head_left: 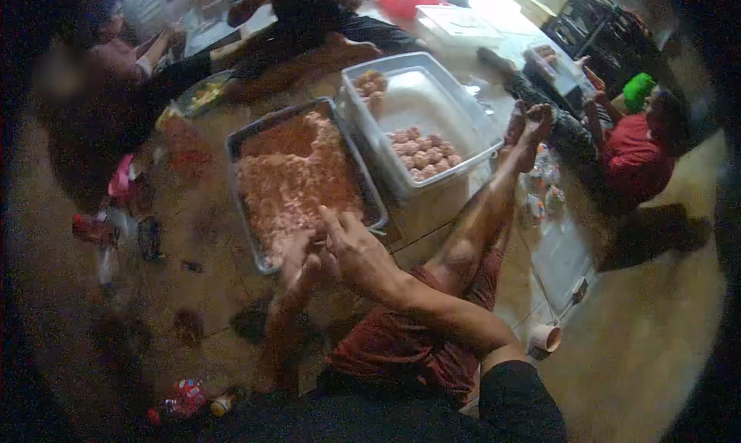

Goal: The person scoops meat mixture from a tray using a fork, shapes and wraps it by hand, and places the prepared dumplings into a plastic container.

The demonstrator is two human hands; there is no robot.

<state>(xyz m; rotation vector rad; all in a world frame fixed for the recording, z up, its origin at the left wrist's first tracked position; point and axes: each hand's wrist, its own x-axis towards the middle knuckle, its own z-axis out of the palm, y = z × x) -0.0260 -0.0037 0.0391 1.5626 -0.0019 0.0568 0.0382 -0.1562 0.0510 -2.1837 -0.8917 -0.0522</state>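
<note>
My left hand (301,264) and my right hand (356,251) are pressed together above the near edge of a dark-rimmed tray (363,164). Both hands look closed, with the fingers curled against each other; whatever may lie between the palms is hidden. Raw minced meat (301,177) fills most of the tray, with a scooped-out hollow towards its far side. Just beyond and to the right stands a clear plastic container (421,96). Rolled meatballs (423,156) sit in its near part, and a smaller cluster of meatballs (371,86) lies in its far left corner.
Outstretched bare legs (467,254) lie right of the tray. A person in red (637,157) sits at right by another container (557,69); others sit at the far left. A lid (559,262), a cup (545,338) and a red-labelled bottle (185,397) are on the floor.
</note>
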